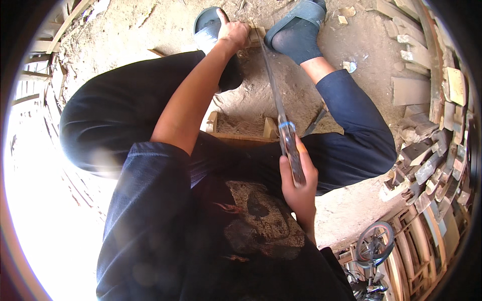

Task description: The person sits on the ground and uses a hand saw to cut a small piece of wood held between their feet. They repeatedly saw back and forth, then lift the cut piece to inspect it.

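Note:
My right hand (299, 183) is wrapped round the dark handle of a long narrow-bladed tool (274, 85), with a blue band where handle meets blade. Whether it is a knife or a saw I cannot tell, since its edge does not show. The blade points away from me, and its far end reaches a small pale wooden block (256, 36) on the ground between my feet. My left hand (235, 34) presses on that block, fingers closed against it and thumb sticking out. Part of the block is hidden by the hand.
Sandals (306, 17) are on both my feet, either side of the block. A low wooden seat (241, 136) shows beneath my legs, with a dark blade-like object (315, 122) nearby. Stacked wood offcuts (427, 165) line the right. A bicycle wheel (374, 243) is at lower right.

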Tool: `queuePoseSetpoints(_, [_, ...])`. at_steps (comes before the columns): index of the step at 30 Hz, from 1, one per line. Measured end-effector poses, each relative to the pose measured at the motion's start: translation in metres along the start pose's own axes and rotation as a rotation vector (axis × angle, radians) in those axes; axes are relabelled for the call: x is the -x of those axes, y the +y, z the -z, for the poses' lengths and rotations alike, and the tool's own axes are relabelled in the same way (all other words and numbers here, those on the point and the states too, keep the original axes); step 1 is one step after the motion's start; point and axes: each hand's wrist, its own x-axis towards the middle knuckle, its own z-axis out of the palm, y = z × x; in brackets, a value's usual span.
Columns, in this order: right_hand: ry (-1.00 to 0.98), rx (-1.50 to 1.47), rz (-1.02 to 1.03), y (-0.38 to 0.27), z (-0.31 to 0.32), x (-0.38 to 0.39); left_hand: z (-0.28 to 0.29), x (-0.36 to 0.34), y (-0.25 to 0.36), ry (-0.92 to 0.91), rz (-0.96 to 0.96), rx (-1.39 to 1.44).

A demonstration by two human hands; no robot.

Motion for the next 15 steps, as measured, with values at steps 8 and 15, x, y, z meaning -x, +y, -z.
queuePoseSetpoints(8, [-0.011, -0.040, -0.042, 0.003, -0.009, -0.009, -0.026, -0.016, -0.022, 0.063, -0.016, 0.014])
queuePoseSetpoints(15, [-0.009, -0.108, -0.036, 0.007, -0.011, -0.005, -0.003, -0.005, -0.013, 0.010, -0.088, 0.024])
